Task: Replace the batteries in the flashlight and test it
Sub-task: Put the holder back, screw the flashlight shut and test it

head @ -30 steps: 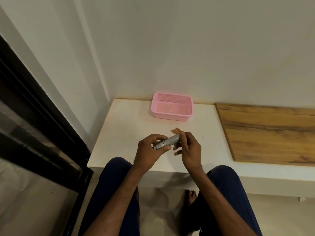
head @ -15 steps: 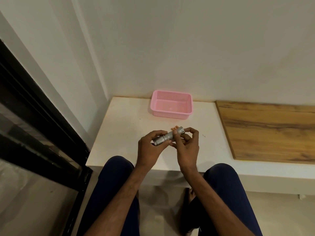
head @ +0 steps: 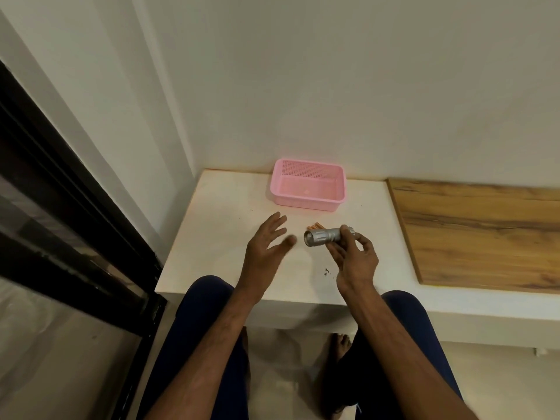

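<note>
A right hand grips the tail end of a silver flashlight, lens pointing left, above a white table, while the left hand hovers beside it with fingers spread and empty. Orange batteries lie on the table just behind the flashlight (their number is hard to tell), near a pink basket. The testing step appears to be in hand; the next move likely calls for pressing the switch, which is hidden under the fingers.

No legible text anywhere.
</note>
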